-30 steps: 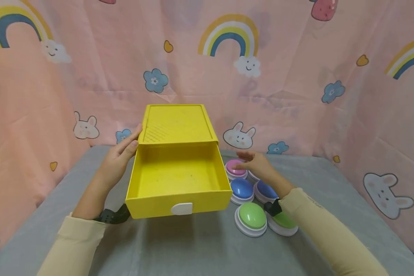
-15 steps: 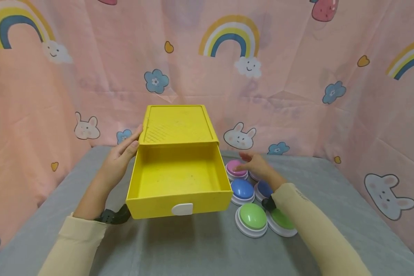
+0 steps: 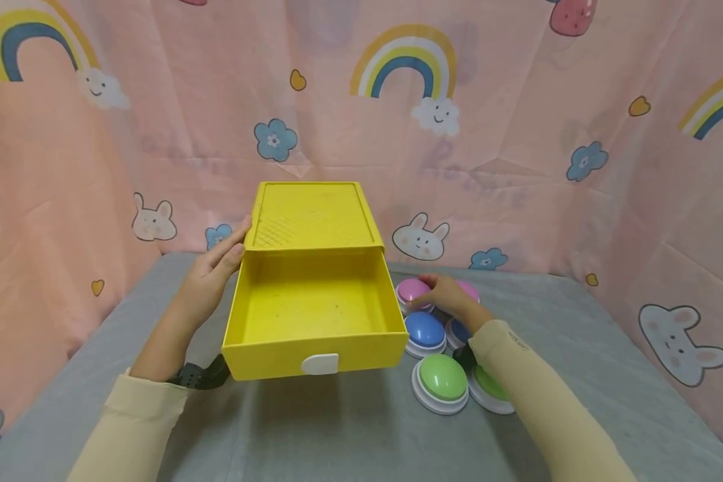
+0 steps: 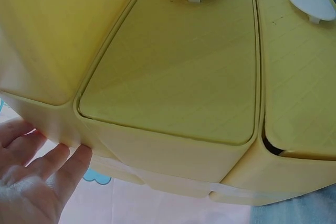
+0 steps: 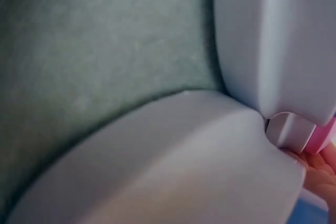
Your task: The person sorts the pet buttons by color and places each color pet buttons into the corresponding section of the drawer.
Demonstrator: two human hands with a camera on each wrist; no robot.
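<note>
A yellow drawer cabinet (image 3: 316, 213) stands left of centre in the head view, its top drawer (image 3: 271, 361) pulled out with bare yellow inside. Lower drawers (image 4: 178, 72) with white tabs show in the left wrist view. My left hand (image 3: 201, 284) rests with extended fingers against the cabinet's left side. To the right of the cabinet, my right hand (image 3: 454, 302) grips the left pink dome button (image 3: 414, 290) by its edge, thumb in front and fingers behind. Part of that button's pink dome (image 5: 321, 136) appears beside my fingers in the right wrist view.
Another pink button (image 3: 468, 289) is partly behind my right hand. Blue buttons (image 3: 425, 329) and green buttons (image 3: 443, 376) with white bases stand nearer, some partly covered by my right arm. A grey cloth (image 3: 313, 435) covers the table; a pink printed curtain (image 3: 506, 80) hangs behind.
My right hand has moved slightly left and down onto the left pink button, and its fingers have closed around it. The left hand and cabinet stay in place.
</note>
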